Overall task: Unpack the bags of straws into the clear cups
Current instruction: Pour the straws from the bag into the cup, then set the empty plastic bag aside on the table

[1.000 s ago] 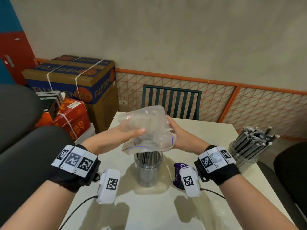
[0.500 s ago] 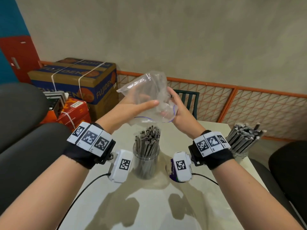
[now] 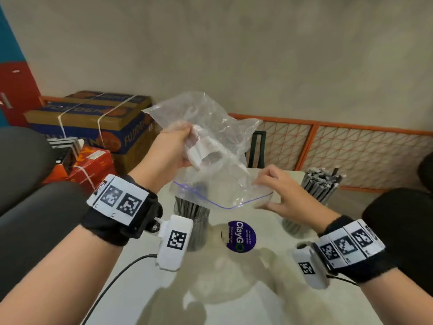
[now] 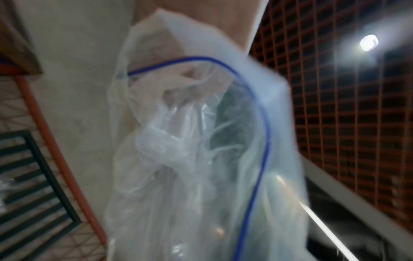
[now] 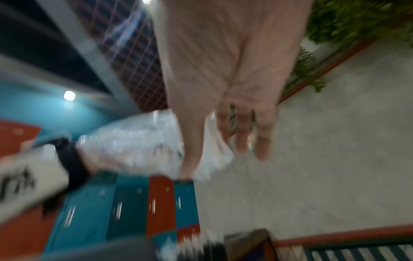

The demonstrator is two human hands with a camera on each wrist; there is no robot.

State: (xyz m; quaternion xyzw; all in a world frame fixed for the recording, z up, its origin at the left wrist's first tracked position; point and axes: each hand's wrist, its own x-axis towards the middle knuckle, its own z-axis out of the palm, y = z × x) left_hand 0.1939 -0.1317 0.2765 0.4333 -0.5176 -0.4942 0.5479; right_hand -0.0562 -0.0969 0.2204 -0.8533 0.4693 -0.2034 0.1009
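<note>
A clear zip bag (image 3: 210, 141) with a blue seal line hangs above the table, mouth down and wide, and it looks empty. My left hand (image 3: 174, 146) grips its crumpled upper part; in the left wrist view the bag (image 4: 190, 159) fills the picture. My right hand (image 3: 269, 191) is at the mouth's right corner, fingers loose, thumb under the rim. Below the bag stands a clear cup (image 3: 192, 221) full of dark straws. A second clear cup of straws (image 3: 321, 184) stands at the right of the table. The right wrist view is blurred; the bag (image 5: 138, 146) shows behind my thumb.
A purple round ClayGo sticker (image 3: 241, 235) lies on the white table (image 3: 234, 289). Strapped cardboard boxes (image 3: 93, 118) and a red box (image 3: 93, 165) are stacked far left. Black chairs (image 3: 25, 174) flank the table; a green chair (image 3: 256, 148) stands behind it. A cable (image 3: 117, 275) trails from my left wrist.
The bag rose off the middle cup, leaving the straws standing in it. My right hand has since dropped from the bag's side to its mouth corner, spreading the mouth.
</note>
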